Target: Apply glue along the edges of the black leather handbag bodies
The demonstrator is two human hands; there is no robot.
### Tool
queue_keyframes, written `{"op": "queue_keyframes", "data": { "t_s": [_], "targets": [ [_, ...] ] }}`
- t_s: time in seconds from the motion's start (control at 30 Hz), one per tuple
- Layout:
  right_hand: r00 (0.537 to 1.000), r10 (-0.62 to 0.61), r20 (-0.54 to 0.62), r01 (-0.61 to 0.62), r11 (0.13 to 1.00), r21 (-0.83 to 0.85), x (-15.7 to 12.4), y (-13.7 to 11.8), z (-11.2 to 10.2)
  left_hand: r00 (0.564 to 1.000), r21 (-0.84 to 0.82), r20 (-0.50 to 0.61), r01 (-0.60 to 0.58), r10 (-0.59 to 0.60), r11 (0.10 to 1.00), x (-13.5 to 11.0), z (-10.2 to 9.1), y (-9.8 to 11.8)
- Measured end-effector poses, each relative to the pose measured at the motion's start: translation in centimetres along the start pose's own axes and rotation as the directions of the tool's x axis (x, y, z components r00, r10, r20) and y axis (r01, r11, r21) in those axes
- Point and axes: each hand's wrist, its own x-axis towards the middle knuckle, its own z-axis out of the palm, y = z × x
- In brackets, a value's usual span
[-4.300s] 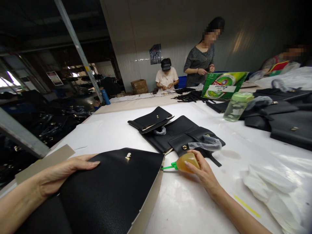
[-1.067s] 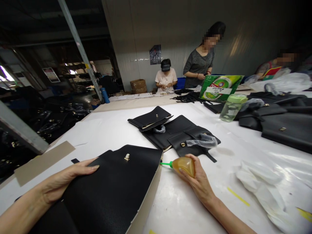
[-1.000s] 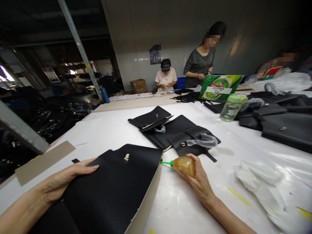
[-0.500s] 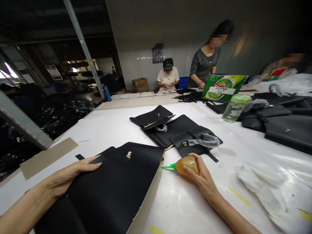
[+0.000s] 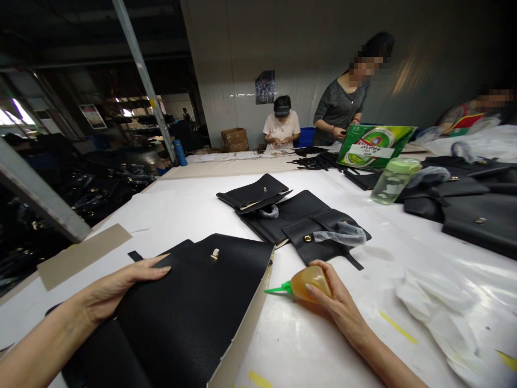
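Observation:
A large black leather panel (image 5: 189,307) with a small gold clasp (image 5: 215,253) lies on the white table (image 5: 177,210) in front of me, its pale lining showing along the right edge. My left hand (image 5: 117,285) rests flat on the panel's left side, fingers stretched out. My right hand (image 5: 335,302) is wrapped round an amber glue bottle (image 5: 309,280). The bottle's green nozzle (image 5: 277,289) points left, close to the panel's right edge.
A stack of black bag pieces (image 5: 291,218) lies beyond the bottle. A clear green-lidded bottle (image 5: 390,180), a green box (image 5: 374,145) and more black pieces (image 5: 468,199) are at the right. White plastic sheets (image 5: 440,318) lie near right. Three other people work at the far end.
The view has swung slightly. The glue bottle's nozzle has drawn back a little from the panel's edge. My left hand stays on the panel. The standing person has bent toward the table.

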Motion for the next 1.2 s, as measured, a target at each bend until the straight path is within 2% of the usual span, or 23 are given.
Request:
{"op": "queue_keyframes", "data": {
  "t_s": [0.07,0.23,0.4,0.57,0.7,0.93,1.07,1.2],
  "targets": [
    [1.000,0.006,0.025,-0.006,1.000,0.022,-0.1,-0.3,0.1,1.000,0.005,-0.028,0.000,0.000,1.000,-0.1,0.3,0.0],
    [0.995,-0.031,-0.096,0.029,0.999,-0.022,0.6,0.1,-0.1,0.995,0.001,-0.099,0.006,-0.006,1.000,-0.5,1.0,0.2],
    [1.000,-0.009,-0.020,0.009,1.000,-0.014,0.3,0.5,-0.2,0.993,-0.013,-0.116,0.011,-0.013,1.000,-0.6,1.2,0.2],
    [0.984,-0.072,-0.164,0.058,0.994,-0.092,1.3,0.8,-0.1,0.986,-0.050,-0.165,0.028,-0.036,0.998,-0.9,2.2,0.4],
    [0.973,-0.102,-0.206,0.075,0.988,-0.133,2.0,1.3,-0.1,0.980,-0.048,-0.198,0.025,-0.035,0.999,-1.0,2.6,0.4],
    [0.970,-0.112,-0.218,0.074,0.981,-0.177,1.2,1.5,0.1,0.985,-0.049,-0.164,0.041,-0.048,0.998,-0.7,1.6,0.1],
    [0.968,-0.114,-0.224,0.078,0.984,-0.163,1.6,1.2,0.2,0.988,-0.056,-0.153,0.023,-0.032,0.998,-0.8,2.1,0.3],
    [0.971,-0.102,-0.217,0.066,0.984,-0.163,1.2,1.0,0.3,0.980,-0.028,-0.197,0.016,-0.021,0.999,-1.0,2.6,0.5]
  ]
}}
